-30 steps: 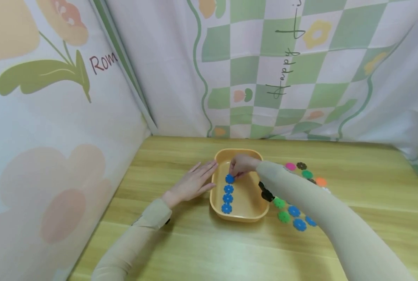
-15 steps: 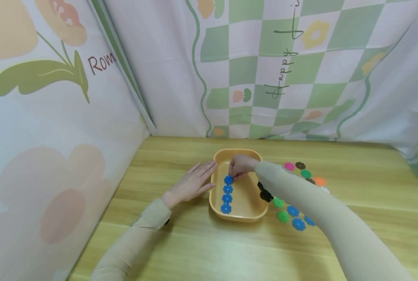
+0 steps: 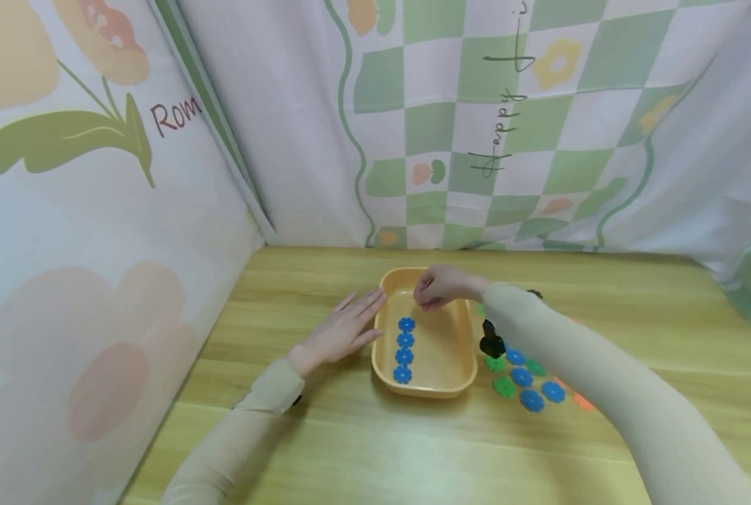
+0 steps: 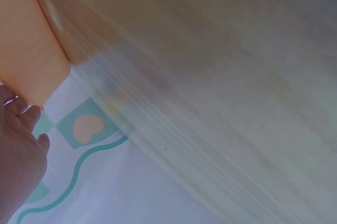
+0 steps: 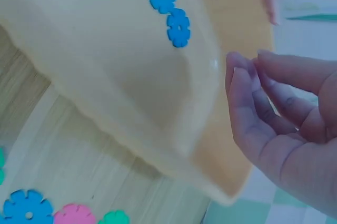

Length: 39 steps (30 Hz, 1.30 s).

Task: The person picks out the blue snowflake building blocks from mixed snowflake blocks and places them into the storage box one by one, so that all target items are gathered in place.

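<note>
A yellow-orange tray (image 3: 438,387) stands on the wooden table. Inside, along its left side, several blue snowflake building discs (image 3: 404,356) lie in a line, edge to edge. My left hand (image 3: 343,330) rests with straight fingers against the tray's left rim; the left wrist view shows its fingertips at the tray's outer wall. My right hand (image 3: 441,286) hovers over the tray's far part, beyond the last blue disc. Its fingers (image 5: 242,103) are curled, with the thumb tip up to the index fingertip and nothing showing between them.
Loose discs lie right of the tray, among them blue (image 3: 531,400), green (image 3: 504,387) and orange ones, partly hidden beneath my right sleeve (image 3: 571,344). A patterned curtain (image 3: 476,140) hangs at the table's far edge, and a printed cloth wall (image 3: 97,280) rises at the left.
My right hand has let go of the farthest blue disc and drawn away to the right and back. That disc now lies fully visible in the line. The left hand has stayed at the rim.
</note>
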Tool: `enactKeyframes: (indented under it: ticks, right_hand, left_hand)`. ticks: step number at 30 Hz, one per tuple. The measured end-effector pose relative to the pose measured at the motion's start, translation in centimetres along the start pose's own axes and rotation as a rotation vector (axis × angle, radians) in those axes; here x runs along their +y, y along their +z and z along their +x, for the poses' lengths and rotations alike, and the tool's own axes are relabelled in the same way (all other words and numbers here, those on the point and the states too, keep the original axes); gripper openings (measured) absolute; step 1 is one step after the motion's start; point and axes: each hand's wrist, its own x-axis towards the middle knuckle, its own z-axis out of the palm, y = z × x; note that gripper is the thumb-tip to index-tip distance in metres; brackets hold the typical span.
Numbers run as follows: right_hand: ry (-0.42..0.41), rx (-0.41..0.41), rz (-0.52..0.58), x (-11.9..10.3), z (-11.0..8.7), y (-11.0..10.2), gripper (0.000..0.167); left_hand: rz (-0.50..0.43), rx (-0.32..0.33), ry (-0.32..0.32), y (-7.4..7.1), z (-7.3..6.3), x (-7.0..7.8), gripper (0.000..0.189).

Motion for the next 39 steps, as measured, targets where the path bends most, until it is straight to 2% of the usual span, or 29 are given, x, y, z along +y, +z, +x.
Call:
enactKeyframes:
  ticks: [4,8,14,20,26,33,39]
  right_hand:
    - [-0.035,-0.015,0.072,0.9,-1.8,-1.2,0.026]
    - [-0.03,0.017,0.107,2.0,-4.1,-2.5,0.024]
    - [-0.016,0.089,0.08,3.8,-7.4,-4.1,0.033]
    - [0.003,0.126,0.052,6.3,-9.7,-5.0,0.041]
    - [-0.011,0.151,-0.008,9.3,-11.2,-4.7,0.038]
    - [0.038,0.175,-0.078,12.0,-11.9,-3.8,0.032]
    - [-0.006,0.201,-0.157,13.6,-12.0,-3.4,0.028]
  left_hand:
    - [-0.011,0.003,-0.002,0.0,-0.1,0.0,0.069]
    - [-0.007,-0.011,-0.007,0.0,-0.2,0.0,0.069]
    - [-0.005,-0.014,-0.012,0.2,-0.1,0.0,0.069]
    - [-0.008,0.002,-0.006,0.2,-0.2,0.0,0.068]
    - [-0.005,0.003,0.004,0.1,-0.1,0.0,0.069]
    - [0.0,0.004,0.003,0.2,-0.1,0.0,0.069]
    - [-0.013,0.001,-0.004,0.2,-0.2,-0.1,0.069]
